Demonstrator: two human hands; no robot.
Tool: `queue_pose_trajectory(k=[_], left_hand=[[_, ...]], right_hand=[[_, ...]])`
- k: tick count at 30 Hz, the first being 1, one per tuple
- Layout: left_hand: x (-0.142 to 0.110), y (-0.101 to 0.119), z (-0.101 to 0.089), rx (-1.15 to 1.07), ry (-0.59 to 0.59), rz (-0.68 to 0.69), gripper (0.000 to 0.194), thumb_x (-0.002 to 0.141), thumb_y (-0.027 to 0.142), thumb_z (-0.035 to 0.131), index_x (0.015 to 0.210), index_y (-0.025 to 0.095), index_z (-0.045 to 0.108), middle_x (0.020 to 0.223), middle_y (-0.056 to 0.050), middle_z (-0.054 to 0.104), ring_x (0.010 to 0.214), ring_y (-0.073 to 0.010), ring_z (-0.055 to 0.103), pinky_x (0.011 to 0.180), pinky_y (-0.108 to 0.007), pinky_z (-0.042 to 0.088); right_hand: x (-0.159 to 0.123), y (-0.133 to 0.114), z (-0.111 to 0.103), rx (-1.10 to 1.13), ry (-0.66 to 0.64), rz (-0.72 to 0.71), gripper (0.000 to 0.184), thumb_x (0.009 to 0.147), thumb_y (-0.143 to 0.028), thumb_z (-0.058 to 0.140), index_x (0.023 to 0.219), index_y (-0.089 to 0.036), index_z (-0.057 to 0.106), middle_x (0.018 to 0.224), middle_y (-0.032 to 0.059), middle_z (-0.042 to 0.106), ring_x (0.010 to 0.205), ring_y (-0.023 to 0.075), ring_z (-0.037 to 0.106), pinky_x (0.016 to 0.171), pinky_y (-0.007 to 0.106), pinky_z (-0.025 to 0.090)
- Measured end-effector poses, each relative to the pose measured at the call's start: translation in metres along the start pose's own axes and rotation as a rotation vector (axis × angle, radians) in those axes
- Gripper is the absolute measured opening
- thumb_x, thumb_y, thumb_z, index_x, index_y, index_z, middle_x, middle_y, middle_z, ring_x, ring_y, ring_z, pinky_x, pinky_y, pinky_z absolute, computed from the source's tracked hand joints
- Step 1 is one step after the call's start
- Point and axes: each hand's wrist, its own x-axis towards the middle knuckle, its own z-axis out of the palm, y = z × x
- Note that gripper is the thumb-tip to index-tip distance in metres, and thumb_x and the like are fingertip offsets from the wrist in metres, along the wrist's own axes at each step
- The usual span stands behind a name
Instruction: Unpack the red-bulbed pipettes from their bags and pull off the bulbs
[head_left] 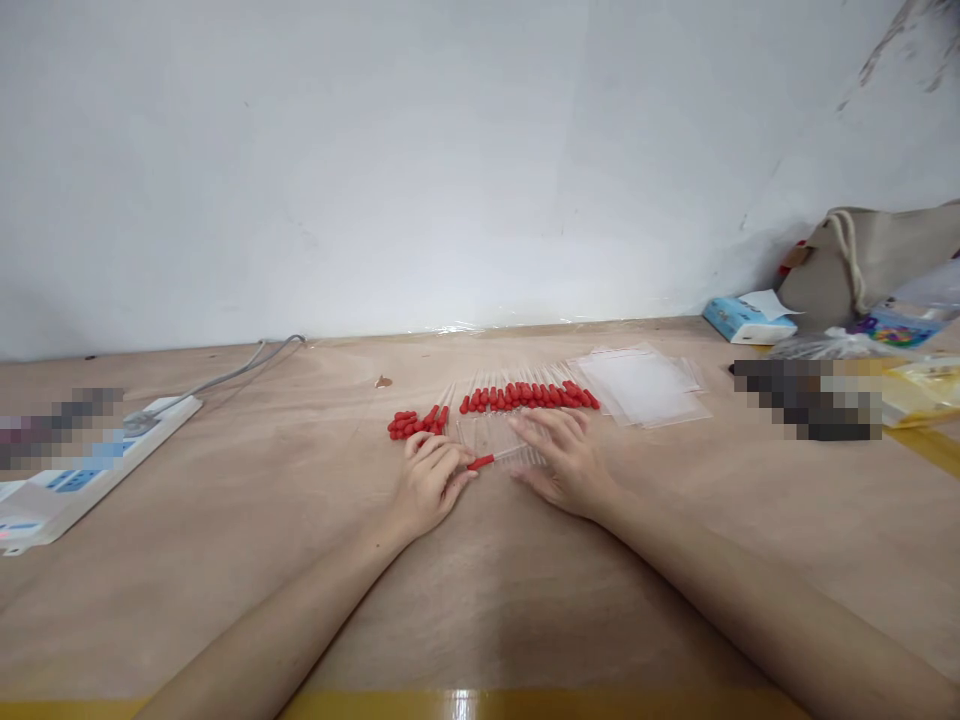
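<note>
My right hand [566,465] partly hides a clear plastic piece [480,434]; its grip is half open, stem contact unclear. One dropper [481,462], red-bulbed and clear-stemmed, lies between both hands, its bulb pinched in my left hand [431,485]. Two red-bulbed groups, at 10 [405,426] and 1 o'clock [529,397], overlap uncountably.

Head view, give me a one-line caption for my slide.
Two bare hands at a wooden table: the left at a red-bulbed dropper, more droppers rowed behind, clear bags alongside.
</note>
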Motion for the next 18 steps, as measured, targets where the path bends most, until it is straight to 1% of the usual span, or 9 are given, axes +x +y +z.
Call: queue_pose_trajectory(k=[3,4,6,8,10,14,18], left_hand=[[0.000,0.001,0.002,-0.016,-0.010,0.024,0.010,0.083,0.026,0.049,0.086,0.021,0.058,0.089,-0.003,0.066,0.086,-0.0168,0.056,0.087,-0.038,0.031],[0.000,0.002,0.002,-0.018,-0.012,0.028,0.010,0.083,0.026,0.049,0.086,0.021,0.058,0.089,-0.002,0.066,0.087,-0.0166,0.055,0.088,-0.038,0.031],[0.001,0.003,0.002,-0.018,-0.010,0.031,0.012,0.083,0.026,0.050,0.090,0.022,0.058,0.093,-0.002,0.066,0.090,-0.0166,0.054,0.089,-0.038,0.031],[0.003,0.005,0.002,-0.009,0.000,0.032,0.018,0.081,0.030,0.052,0.096,0.022,0.058,0.099,-0.003,0.065,0.096,-0.0180,0.052,0.091,-0.038,0.030],[0.005,0.006,0.002,0.005,0.000,0.049,0.021,0.080,0.034,0.054,0.098,0.023,0.059,0.103,-0.003,0.064,0.098,-0.0190,0.050,0.093,-0.039,0.028],[0.005,0.007,0.004,0.027,-0.014,0.090,0.013,0.082,0.032,0.052,0.086,0.024,0.062,0.090,0.000,0.066,0.092,-0.0172,0.052,0.095,-0.040,0.026],[0.001,0.005,0.004,0.047,-0.027,0.128,0.012,0.082,0.031,0.052,0.082,0.024,0.062,0.083,0.001,0.066,0.088,-0.0163,0.052,0.095,-0.040,0.025]], right_hand=[[0.002,-0.002,0.004,0.008,-0.062,-0.087,0.030,0.082,-0.036,0.052,0.109,-0.023,0.057,0.087,0.0032,0.065,0.093,0.0179,0.053,0.097,0.044,0.021],[0.002,-0.002,0.006,0.009,-0.068,-0.101,0.025,0.083,-0.033,0.051,0.105,-0.023,0.059,0.079,0.0013,0.065,0.086,0.0160,0.054,0.097,0.044,0.020],[0.002,-0.004,0.010,0.005,-0.075,-0.119,0.019,0.085,-0.029,0.048,0.097,-0.023,0.062,0.069,-0.0008,0.063,0.076,0.0135,0.053,0.097,0.045,0.019],[0.002,-0.005,0.013,0.007,-0.088,-0.135,0.018,0.085,-0.028,0.047,0.094,-0.023,0.063,0.066,-0.0013,0.061,0.072,0.0125,0.051,0.097,0.044,0.019],[0.002,-0.007,0.014,0.023,-0.097,-0.151,0.019,0.085,-0.027,0.047,0.095,-0.023,0.062,0.067,-0.0011,0.061,0.072,0.0121,0.050,0.096,0.042,0.021],[0.002,-0.009,0.012,0.079,-0.107,-0.187,0.019,0.086,-0.026,0.046,0.093,-0.022,0.063,0.065,-0.0020,0.059,0.067,0.0100,0.049,0.090,0.037,0.025],[0.000,-0.009,0.008,0.108,-0.109,-0.216,0.020,0.087,-0.025,0.045,0.092,-0.023,0.063,0.059,-0.0036,0.055,0.060,0.0084,0.047,0.089,0.036,0.026]])
